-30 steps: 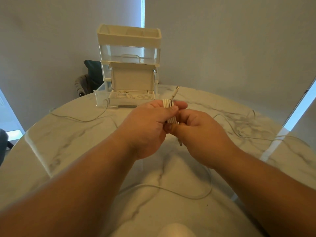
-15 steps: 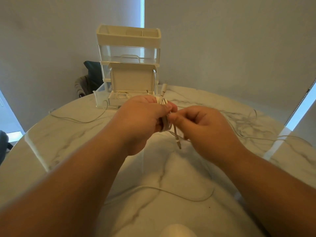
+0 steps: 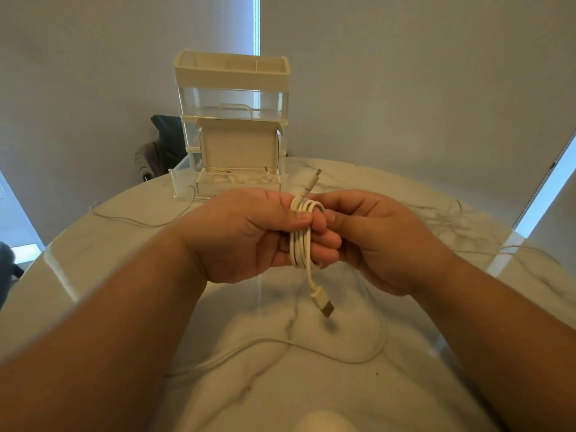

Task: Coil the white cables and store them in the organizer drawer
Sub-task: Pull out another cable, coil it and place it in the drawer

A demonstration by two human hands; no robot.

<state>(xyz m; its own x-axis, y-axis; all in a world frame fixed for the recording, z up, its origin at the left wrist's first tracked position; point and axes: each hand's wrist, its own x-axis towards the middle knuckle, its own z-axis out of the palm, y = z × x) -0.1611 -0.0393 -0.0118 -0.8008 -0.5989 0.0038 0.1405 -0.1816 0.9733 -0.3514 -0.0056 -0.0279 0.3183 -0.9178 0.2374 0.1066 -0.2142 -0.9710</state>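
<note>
My left hand pinches the coiled cable above the table's middle, my right hand curled beside it, so next I should tuck the ends and reach for the open drawer at the far edge.

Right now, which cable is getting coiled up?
Look above the middle of the marble table, in front of the organizer. The coiled cable is wrapped around the left hand fingers. Unlike the loose cables on the table, its USB plug dangles below.
</note>
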